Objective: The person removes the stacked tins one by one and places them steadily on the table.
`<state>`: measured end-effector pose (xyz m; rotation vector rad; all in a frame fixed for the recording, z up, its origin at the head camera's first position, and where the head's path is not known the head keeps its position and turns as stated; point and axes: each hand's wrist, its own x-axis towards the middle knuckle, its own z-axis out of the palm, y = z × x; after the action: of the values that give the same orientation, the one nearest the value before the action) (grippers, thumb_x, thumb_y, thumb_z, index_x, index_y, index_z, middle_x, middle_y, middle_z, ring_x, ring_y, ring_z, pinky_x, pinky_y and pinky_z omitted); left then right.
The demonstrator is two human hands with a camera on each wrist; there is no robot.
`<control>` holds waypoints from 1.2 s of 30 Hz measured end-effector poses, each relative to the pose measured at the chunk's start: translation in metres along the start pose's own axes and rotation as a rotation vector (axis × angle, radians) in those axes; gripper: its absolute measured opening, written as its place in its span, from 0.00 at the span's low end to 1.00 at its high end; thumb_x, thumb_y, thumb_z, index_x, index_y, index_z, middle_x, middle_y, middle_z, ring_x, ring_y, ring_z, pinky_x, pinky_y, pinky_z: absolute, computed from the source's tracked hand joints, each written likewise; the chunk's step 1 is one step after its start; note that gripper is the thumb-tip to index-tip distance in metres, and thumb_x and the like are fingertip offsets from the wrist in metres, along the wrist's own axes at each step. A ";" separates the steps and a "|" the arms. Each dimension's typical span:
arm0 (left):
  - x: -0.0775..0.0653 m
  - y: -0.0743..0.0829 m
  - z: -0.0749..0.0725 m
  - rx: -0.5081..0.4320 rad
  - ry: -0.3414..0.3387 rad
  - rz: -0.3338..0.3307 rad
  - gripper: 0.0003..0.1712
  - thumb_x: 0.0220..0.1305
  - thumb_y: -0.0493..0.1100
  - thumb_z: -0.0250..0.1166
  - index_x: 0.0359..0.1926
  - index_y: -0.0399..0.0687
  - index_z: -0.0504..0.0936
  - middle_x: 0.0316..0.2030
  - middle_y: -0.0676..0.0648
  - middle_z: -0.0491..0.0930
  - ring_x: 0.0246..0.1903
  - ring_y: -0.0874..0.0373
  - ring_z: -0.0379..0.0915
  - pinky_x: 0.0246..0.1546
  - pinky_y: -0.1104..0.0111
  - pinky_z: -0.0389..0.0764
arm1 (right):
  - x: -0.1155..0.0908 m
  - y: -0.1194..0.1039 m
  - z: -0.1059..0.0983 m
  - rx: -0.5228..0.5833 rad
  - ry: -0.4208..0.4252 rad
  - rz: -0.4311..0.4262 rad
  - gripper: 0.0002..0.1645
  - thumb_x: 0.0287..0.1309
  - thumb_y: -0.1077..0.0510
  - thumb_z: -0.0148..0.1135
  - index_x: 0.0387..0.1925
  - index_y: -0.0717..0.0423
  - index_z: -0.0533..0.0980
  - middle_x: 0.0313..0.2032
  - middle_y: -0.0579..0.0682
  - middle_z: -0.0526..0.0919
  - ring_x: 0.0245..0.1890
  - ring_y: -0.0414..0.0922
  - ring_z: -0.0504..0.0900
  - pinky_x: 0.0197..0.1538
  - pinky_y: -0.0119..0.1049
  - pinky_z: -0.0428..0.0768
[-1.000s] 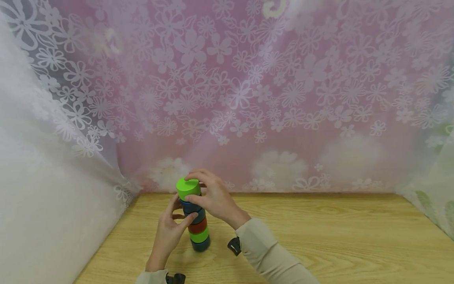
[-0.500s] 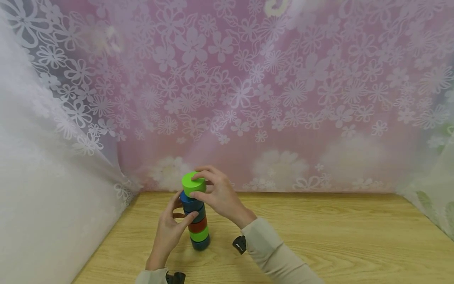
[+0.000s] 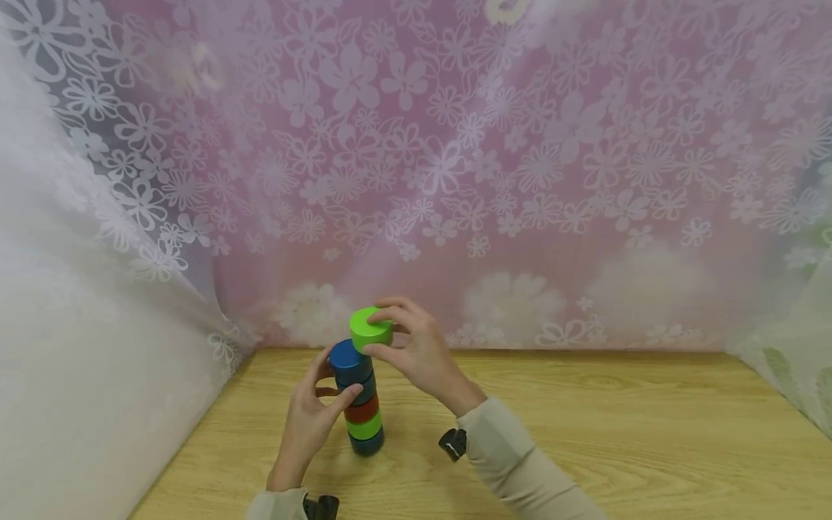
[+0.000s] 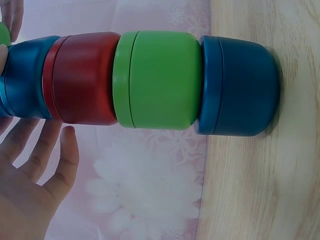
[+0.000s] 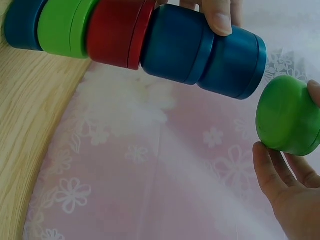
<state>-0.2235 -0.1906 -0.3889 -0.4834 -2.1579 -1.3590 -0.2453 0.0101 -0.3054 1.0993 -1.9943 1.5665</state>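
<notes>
A tower of round lidded tins stands on the table: a blue tin (image 4: 245,86) at the bottom, then a green tin (image 4: 162,80), a red tin (image 4: 87,77) and two blue ones, the uppermost blue tin (image 3: 352,365) topping it. My left hand (image 3: 310,419) grips the tower around its upper blue tins, thumb in front. In my right hand (image 3: 422,354) is another green tin (image 3: 370,331), pinched between thumb and fingers. It is held off the tower, up and to the right; the right wrist view shows a gap between it and the top blue tin (image 5: 234,62).
The wooden table (image 3: 585,433) runs under the tower and off to the right. A pink flowered cloth (image 3: 520,180) hangs behind it, and a white cloth (image 3: 84,361) closes the left side. Each wrist wears a black camera.
The green tin, in my right hand, has lifted off the top of the tower and moved up and right, uncovering the blue tin's lid. My left hand stays around the tower.
</notes>
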 end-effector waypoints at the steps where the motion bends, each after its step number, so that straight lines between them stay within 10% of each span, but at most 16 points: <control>1: 0.000 0.000 0.000 0.000 0.000 0.002 0.39 0.61 0.34 0.74 0.71 0.39 0.69 0.52 0.39 0.82 0.48 0.46 0.78 0.39 0.60 0.84 | -0.001 0.000 -0.001 -0.001 0.000 0.000 0.20 0.53 0.73 0.74 0.49 0.70 0.80 0.58 0.63 0.74 0.54 0.58 0.81 0.49 0.36 0.84; 36: 0.000 0.000 -0.001 0.016 0.001 -0.014 0.39 0.61 0.35 0.75 0.71 0.41 0.70 0.53 0.39 0.82 0.49 0.47 0.77 0.40 0.61 0.83 | -0.035 0.017 -0.026 -0.147 0.056 0.038 0.21 0.48 0.72 0.77 0.46 0.65 0.82 0.56 0.59 0.79 0.55 0.55 0.80 0.54 0.42 0.83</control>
<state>-0.2233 -0.1910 -0.3886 -0.4623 -2.1734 -1.3487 -0.2405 0.0475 -0.3324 0.9563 -2.0670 1.4270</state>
